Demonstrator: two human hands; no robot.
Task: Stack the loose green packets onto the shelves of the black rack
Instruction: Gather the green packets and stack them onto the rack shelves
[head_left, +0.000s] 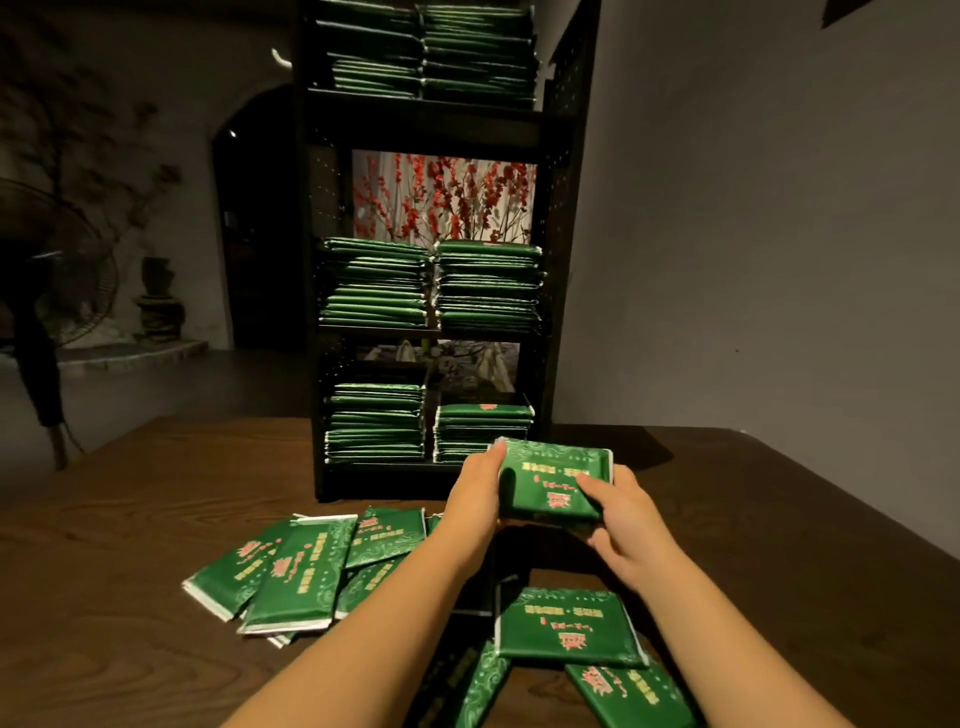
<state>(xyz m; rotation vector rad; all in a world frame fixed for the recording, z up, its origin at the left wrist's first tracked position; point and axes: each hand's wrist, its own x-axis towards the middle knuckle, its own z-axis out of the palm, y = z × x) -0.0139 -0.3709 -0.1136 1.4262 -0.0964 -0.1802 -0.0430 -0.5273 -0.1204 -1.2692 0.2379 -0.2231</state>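
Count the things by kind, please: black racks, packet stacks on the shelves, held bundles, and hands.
black rack: 1
packet stacks on its shelves: 6
held packet bundle: 1
hands, left hand and right hand: 2
Total: 10

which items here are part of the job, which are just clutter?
Job:
- held packets, in left hand and right hand
- loose packets, left and near
- rack and its stacks

Not job:
- table
- fan
- red branches
- pots
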